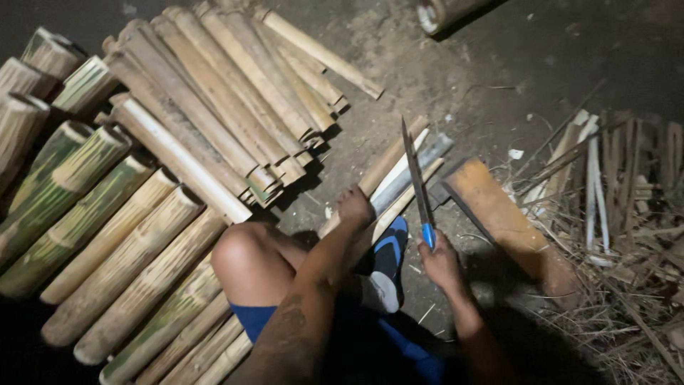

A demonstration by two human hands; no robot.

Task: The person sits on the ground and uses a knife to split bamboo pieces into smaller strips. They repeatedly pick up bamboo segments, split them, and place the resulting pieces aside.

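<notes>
Surface: bare dirt floor (pixel 456 64), dimly lit, with dark surroundings beyond the lit patch. Person seated on the floor, one bare knee raised.

Left hand (pixel 354 207): fingers clenched around the near ends of a few split bamboo strips (pixel 399 175), which lie slanting on the floor away from the person. Right hand (pixel 442 262): fingers closed around the blue handle of a long knife (pixel 415 178), blade pointing up and away, crossing over the strips.

Just right of the knife a flat wooden block (pixel 499 214) lies on the floor. Further right, a loose heap of thin slivers and shavings (pixel 613 207). To the left, stacked bamboo tubes (pixel 214 107) and a row of thicker green-streaked bamboo sections (pixel 92 214) close that side off.

Open floor remains ahead of the strips, toward the top right.
</notes>
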